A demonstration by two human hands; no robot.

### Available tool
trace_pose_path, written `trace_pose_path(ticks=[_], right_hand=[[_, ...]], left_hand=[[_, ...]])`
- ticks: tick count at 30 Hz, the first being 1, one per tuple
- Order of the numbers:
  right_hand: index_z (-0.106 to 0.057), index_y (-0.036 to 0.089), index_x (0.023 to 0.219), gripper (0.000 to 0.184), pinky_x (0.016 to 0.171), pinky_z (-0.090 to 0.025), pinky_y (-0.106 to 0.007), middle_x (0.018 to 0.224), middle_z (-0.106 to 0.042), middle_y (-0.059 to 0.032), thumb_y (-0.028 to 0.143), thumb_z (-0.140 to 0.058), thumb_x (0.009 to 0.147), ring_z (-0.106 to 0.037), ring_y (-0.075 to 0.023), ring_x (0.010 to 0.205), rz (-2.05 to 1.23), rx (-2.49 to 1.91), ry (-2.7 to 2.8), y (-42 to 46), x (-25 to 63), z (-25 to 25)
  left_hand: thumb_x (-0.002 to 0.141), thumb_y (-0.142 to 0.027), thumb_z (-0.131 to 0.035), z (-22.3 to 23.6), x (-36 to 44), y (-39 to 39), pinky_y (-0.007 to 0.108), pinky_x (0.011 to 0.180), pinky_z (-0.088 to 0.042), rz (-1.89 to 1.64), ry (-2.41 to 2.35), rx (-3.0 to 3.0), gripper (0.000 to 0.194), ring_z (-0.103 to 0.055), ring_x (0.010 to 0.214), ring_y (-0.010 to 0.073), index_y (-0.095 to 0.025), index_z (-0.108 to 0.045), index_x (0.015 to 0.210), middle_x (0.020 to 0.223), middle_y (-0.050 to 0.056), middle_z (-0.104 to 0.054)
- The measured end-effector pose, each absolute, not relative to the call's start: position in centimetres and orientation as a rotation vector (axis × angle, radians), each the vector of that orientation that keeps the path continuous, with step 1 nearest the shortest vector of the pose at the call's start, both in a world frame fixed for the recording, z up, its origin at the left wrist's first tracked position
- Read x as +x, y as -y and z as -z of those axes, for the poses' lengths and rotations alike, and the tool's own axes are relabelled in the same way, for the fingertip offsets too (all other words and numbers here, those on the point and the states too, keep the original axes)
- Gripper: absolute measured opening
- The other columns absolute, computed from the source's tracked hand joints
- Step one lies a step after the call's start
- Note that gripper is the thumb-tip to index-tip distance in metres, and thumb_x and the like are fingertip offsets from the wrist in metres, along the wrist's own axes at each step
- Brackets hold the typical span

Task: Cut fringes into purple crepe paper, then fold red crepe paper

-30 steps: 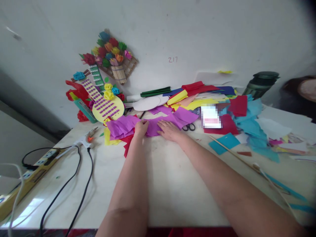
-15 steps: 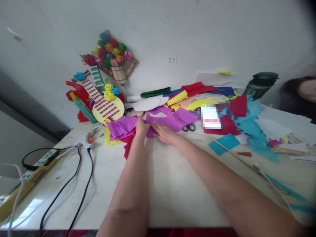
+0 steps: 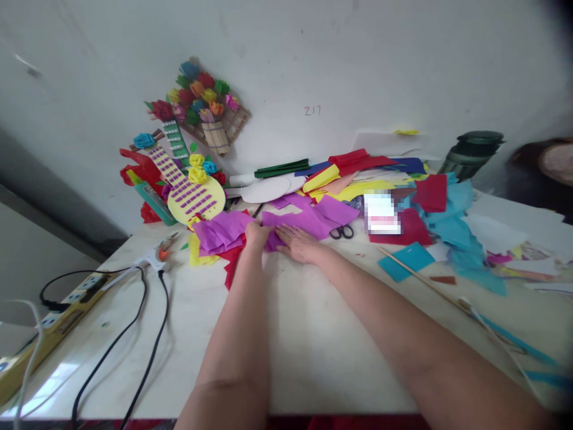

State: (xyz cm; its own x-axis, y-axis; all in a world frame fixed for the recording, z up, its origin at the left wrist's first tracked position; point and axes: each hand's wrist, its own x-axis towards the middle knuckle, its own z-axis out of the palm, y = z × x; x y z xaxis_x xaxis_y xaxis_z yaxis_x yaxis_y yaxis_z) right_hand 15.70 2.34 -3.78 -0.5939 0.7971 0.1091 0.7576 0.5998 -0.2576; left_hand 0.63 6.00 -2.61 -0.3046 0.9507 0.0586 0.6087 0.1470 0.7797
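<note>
Purple crepe paper lies across the back half of the table, spreading out on both sides of my hands. My right hand rests flat on it, fingers stretched out to the left. Close beside it, my left hand is closed on the purple paper's edge, its thumb pointing right; most of its fingers are hidden. Left of that hand is more crumpled purple paper, over red paper and yellow paper. Black-handled scissors poke out from under the paper on the right.
A glue gun and a power strip with cords lie left. Behind stand a yellow paper guitar and a green glue bottle. Rightward are a blurred-out bright rectangle, a wooden stick, blue paper and a dark bottle.
Both hands stay on the purple paper with only a very slight shift. The surrounding things stand as before.
</note>
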Motion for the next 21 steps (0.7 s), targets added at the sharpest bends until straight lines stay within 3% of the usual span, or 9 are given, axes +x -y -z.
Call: trace_pose_path(ticks=[3, 12, 21], right_hand=[[-0.029, 0.014, 0.142, 0.061, 0.112, -0.014, -0.04, 0.149, -0.024, -0.0084, 0.047, -0.028, 0.091, -0.016, -0.0221, 0.138, -0.263, -1.288, 2.618, -2.4, 15.7, 3.8], [-0.03, 0.013, 0.141, 0.061, 0.112, -0.016, -0.04, 0.148, -0.025, -0.0097, 0.046, -0.031, 0.09, -0.019, -0.023, 0.137, -0.253, -1.278, 2.589, -2.6, 15.6, 4.2], [-0.029, 0.01, 0.141, 0.063, 0.112, -0.015, -0.04, 0.148, -0.024, -0.0114, 0.046, -0.031, 0.089, -0.018, -0.0236, 0.137, -0.288, -1.305, 2.567, -2.3, 15.7, 3.9]], left_hand=[[0.063, -0.026, -0.064, 2.8, 0.7, -5.9, 0.026, 0.06, -0.044, -1.032, -2.013, 1.504, 0.015, -0.06, 0.068, 0.0192, -0.012, -0.063, 0.07, 0.064, 0.005, -0.061], [0.065, -0.027, -0.061, 2.0, 1.3, -5.6, 0.028, 0.067, -0.045, -0.993, -2.082, 1.594, 0.014, -0.06, 0.073, 0.021, -0.013, -0.063, 0.068, 0.065, 0.005, -0.061], [0.069, -0.023, -0.059, 1.7, 1.9, -5.4, 0.029, 0.074, -0.045, -0.982, -2.135, 1.592, 0.022, -0.062, 0.082, 0.0233, -0.01, -0.063, 0.086, 0.082, 0.011, -0.065]])
